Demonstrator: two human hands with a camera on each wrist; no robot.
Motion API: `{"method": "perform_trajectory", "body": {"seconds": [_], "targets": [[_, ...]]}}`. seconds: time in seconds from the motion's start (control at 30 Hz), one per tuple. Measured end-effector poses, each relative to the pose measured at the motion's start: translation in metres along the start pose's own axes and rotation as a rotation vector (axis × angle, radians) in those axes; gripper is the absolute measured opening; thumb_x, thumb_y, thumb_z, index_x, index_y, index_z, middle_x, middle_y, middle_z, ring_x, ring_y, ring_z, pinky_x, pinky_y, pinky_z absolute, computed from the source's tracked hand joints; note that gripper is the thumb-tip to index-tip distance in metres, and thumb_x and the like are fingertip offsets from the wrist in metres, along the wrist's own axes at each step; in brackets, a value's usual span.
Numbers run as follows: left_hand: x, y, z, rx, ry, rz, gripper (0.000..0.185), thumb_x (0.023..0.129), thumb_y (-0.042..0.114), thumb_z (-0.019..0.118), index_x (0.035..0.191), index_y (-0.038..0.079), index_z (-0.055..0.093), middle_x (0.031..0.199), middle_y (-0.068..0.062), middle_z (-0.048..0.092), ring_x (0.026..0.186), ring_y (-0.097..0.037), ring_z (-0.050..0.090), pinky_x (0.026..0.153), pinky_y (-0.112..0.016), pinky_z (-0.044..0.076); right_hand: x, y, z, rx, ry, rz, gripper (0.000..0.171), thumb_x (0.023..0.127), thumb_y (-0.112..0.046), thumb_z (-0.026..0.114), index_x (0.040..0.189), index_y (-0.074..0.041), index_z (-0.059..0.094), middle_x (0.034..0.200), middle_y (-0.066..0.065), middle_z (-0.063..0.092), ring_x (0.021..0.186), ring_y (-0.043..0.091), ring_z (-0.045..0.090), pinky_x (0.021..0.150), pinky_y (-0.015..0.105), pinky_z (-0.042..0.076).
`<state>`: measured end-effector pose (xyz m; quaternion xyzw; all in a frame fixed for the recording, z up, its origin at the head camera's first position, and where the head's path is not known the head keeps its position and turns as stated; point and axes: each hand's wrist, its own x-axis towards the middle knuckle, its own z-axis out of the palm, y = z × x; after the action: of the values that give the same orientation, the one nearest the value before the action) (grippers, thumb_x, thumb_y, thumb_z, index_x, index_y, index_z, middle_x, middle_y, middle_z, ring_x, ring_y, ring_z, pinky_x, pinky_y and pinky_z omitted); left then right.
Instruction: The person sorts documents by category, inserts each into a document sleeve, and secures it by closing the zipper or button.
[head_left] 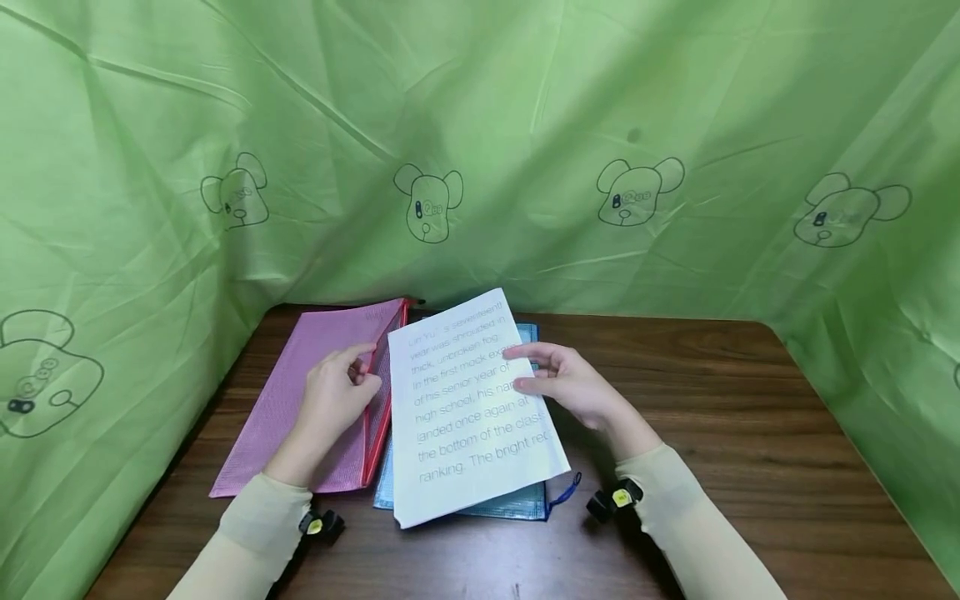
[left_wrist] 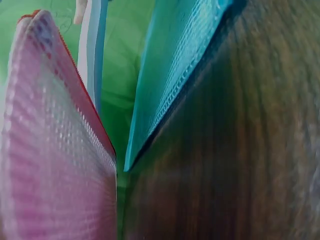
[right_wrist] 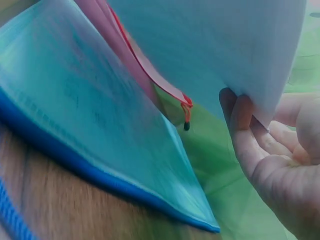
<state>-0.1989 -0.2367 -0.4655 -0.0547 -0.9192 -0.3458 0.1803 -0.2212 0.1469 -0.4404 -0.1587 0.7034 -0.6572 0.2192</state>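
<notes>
My left hand [head_left: 336, 396] pinches the red-zipped edge of a pink mesh zipper pouch [head_left: 288, 417], which lifts that side off the table. Thumb and fingers of my right hand [head_left: 573, 379] grip the right edge of white printed paper [head_left: 457, 442]. The paper tilts above a blue mesh zipper pouch [head_left: 510, 504] and hides most of it. In the right wrist view, fingers lie behind the paper [right_wrist: 215, 45] and the thumb in front. The left wrist view shows the pink pouch [left_wrist: 60, 165] raised, with its red zipper uppermost; my left hand is outside that view.
The pouches lie on a dark wooden table [head_left: 712, 417]. A blue cord pull [head_left: 565, 492] trails from the blue pouch's near right corner. Green cloth [head_left: 525, 100] with printed bear heads hangs behind and at both sides. A red zipper pull [right_wrist: 187, 117] dangles from the pink pouch.
</notes>
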Motion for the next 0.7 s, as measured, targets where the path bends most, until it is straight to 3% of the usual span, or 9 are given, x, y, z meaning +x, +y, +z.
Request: {"method": "perform_trajectory", "body": {"seconds": [0.17,0.33,0.7], "targets": [[0.0,0.001,0.004,0.004,0.013,-0.005,0.045,0.085,0.002,0.069,0.129,0.004,0.078,0.088,-0.005,0.07,0.077,-0.02,0.064,0.077,-0.042,0.05,0.016,0.0,0.006,0.007,0.005,0.012,0.044,0.103,-0.001,0.072,0.147,-0.007,0.066,0.132,0.018,0.074,0.11,0.033,0.078,0.093,0.041,0.064],[-0.001,0.001,0.005,0.0,0.035,0.011,0.045,0.084,0.001,0.069,0.128,0.004,0.078,0.088,-0.005,0.071,0.078,-0.021,0.066,0.079,-0.045,0.051,0.032,0.002,0.018,-0.03,0.077,0.01,0.041,0.103,-0.004,0.073,0.144,-0.011,0.069,0.135,0.013,0.072,0.109,0.03,0.078,0.093,0.041,0.063],[0.001,0.008,0.007,-0.039,0.053,-0.006,0.042,0.083,-0.001,0.069,0.124,0.002,0.079,0.088,-0.006,0.073,0.079,-0.023,0.067,0.081,-0.044,0.05,0.047,0.007,0.04,-0.065,0.135,0.018,0.042,0.103,-0.008,0.076,0.144,-0.015,0.07,0.14,0.007,0.069,0.109,0.026,0.076,0.094,0.04,0.06]]}}
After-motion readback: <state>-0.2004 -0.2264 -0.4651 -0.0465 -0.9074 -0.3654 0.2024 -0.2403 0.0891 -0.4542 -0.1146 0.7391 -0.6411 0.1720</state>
